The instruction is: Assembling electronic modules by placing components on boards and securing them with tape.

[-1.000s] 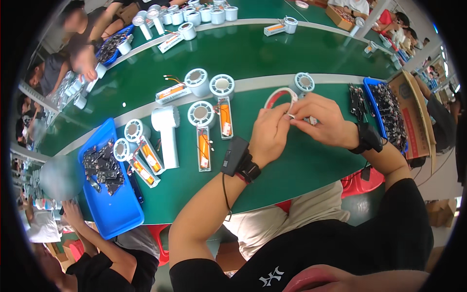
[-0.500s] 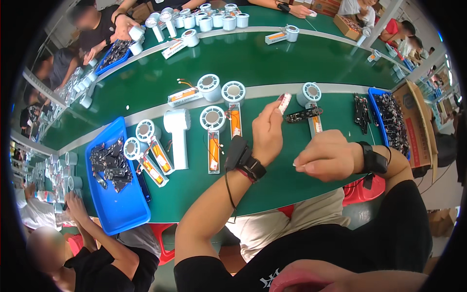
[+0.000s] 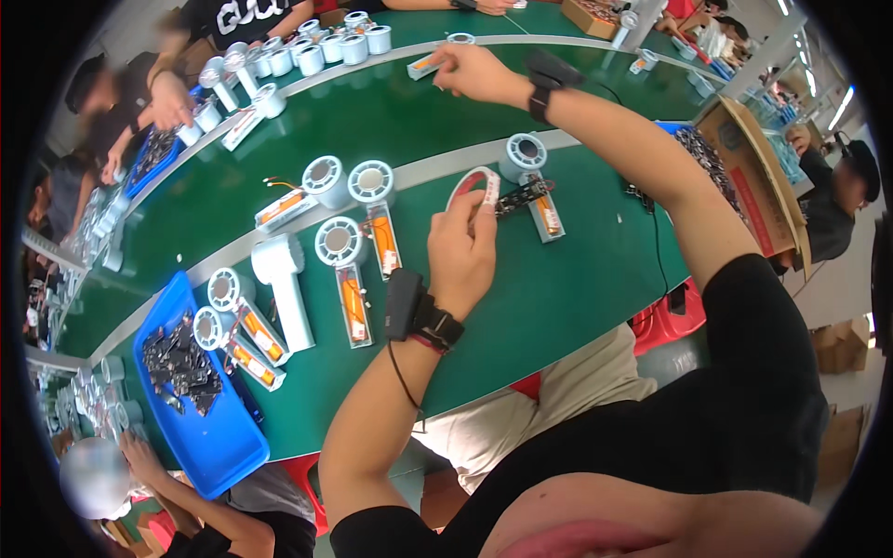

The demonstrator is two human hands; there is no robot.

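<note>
My left hand (image 3: 462, 246) is closed around a narrow white label roll (image 3: 489, 186) with red marks, held above the bench. Just beyond it lies a black circuit board (image 3: 521, 197), partly across the opened handle of a handheld fan (image 3: 526, 156). My right arm reaches far forward over the green belt. At its end my right hand (image 3: 476, 74) has its fingertips pinched together, and whatever they hold is too small to make out. Beside those fingertips rests another fan's handle (image 3: 423, 67), its round head (image 3: 460, 39) partly hidden behind the hand.
Several fans with exposed orange batteries (image 3: 353, 302) and a closed white fan (image 3: 282, 288) stand left. A blue tray (image 3: 209, 456) holds boards; a second one (image 3: 693, 139) is by a cardboard box (image 3: 749, 177). A metal rail (image 3: 409, 177) borders the belt. Co-workers sit around.
My right hand has gone from above the near bench forward and left over the belt. The left hand has shifted slightly, still gripping the label roll. The whole view has turned and shifted.
</note>
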